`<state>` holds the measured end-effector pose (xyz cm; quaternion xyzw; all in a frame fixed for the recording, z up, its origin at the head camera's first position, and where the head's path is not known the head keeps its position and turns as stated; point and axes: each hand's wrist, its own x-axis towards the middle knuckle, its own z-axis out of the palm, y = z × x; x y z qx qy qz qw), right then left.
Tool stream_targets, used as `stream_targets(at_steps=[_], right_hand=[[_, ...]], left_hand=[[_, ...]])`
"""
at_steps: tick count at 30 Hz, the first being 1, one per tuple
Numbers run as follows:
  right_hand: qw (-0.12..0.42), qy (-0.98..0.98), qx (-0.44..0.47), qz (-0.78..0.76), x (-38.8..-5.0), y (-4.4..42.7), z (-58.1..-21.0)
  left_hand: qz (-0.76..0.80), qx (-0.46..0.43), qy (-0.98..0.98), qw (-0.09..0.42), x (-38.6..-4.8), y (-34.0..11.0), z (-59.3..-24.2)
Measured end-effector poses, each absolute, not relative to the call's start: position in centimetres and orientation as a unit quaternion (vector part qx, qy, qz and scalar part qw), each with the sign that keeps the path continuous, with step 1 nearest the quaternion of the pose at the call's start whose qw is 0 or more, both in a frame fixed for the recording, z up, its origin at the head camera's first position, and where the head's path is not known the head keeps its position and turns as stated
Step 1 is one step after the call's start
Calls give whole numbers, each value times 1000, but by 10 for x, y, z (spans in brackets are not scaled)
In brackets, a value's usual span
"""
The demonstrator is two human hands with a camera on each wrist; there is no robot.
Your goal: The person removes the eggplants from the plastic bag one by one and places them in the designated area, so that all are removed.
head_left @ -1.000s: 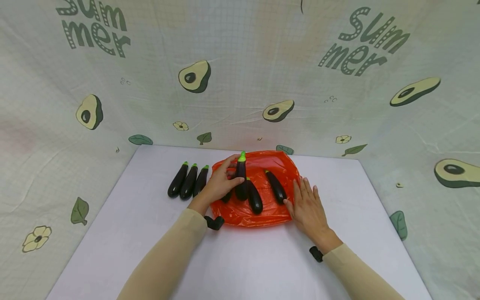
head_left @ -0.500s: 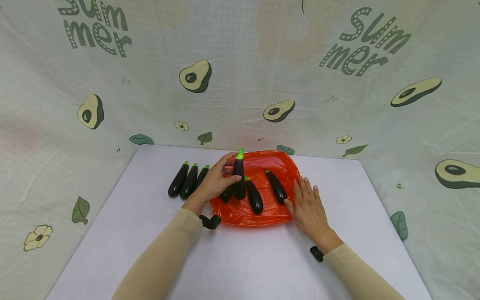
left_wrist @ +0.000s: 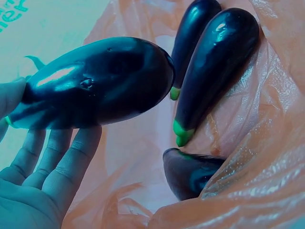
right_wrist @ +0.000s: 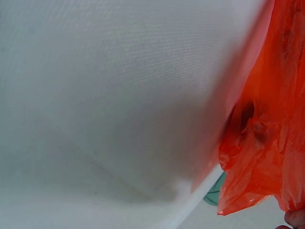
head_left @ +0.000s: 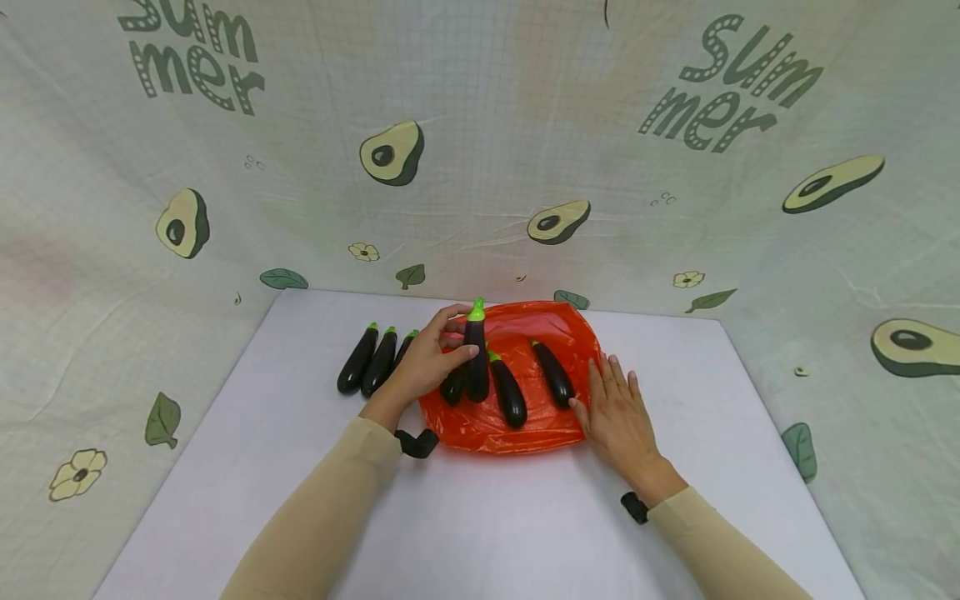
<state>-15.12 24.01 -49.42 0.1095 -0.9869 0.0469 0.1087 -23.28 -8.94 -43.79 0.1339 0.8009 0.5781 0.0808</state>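
The left hand pinches an eggplant with a bright green top between thumb and fingers, over the left part of a red plastic bag. In the left wrist view this eggplant hangs above the bag, its stem end in the fingers. Three other eggplants lie on the bag: one in the middle, one at the right, one partly hidden at the left. The right hand, fingers straight, rests at the bag's right edge.
Left of the bag, three eggplants lie side by side on the white table, the rightmost partly behind the left hand. A printed cloth with avocados and lettering rises behind and beside the table.
The left hand has shifted slightly to the left with the eggplant it holds, showing more of the eggplant on the bag's left side. The right hand has stayed in place.
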Motion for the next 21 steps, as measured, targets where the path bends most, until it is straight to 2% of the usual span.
stream_targets(at_steps=[21], right_hand=[[111,-987,105,52,-153,242,-494]], left_hand=[[599,129,786,79,-230,-111,-422]])
